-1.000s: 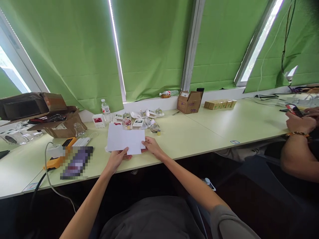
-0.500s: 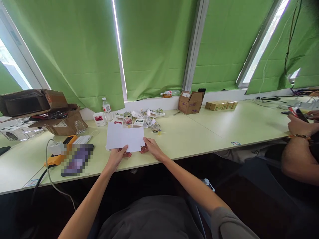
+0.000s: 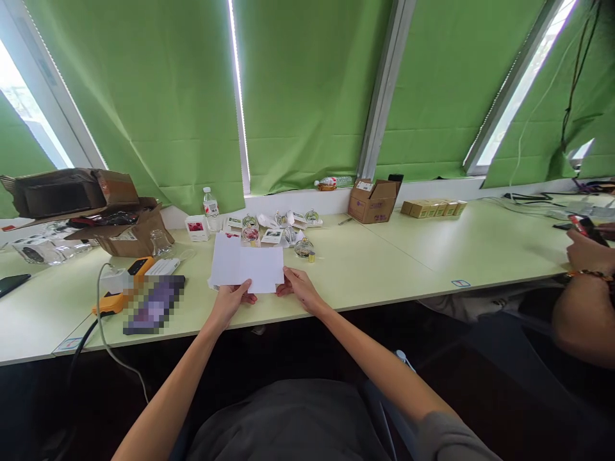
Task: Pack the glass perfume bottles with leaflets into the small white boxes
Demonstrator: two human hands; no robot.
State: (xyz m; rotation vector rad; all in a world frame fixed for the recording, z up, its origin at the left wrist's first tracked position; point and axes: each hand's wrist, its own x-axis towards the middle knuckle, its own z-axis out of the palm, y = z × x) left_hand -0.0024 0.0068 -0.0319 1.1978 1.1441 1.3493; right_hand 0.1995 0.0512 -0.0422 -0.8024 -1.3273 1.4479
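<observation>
An unfolded white paper box with its plain side up is held over the front edge of the table. My left hand grips its lower edge, thumb on top and fingers underneath. At its right edge, my right hand pinches the box between thumb and fingers. Just beyond lie several small glass bottles and opened white boxes with printed pictures. A small gold cap sits beside the nearest bottle. What is printed on the underside of the held box is hidden.
To the left are a pixelated phone, a yellow device with cables and brown cartons. A water bottle stands behind. Farther right are a cardboard box and a row of small yellow boxes. Another person's hand holds a phone.
The view has shifted slightly, so everything sits a little farther right. Both hands keep their hold on the paper box, which has barely moved.
</observation>
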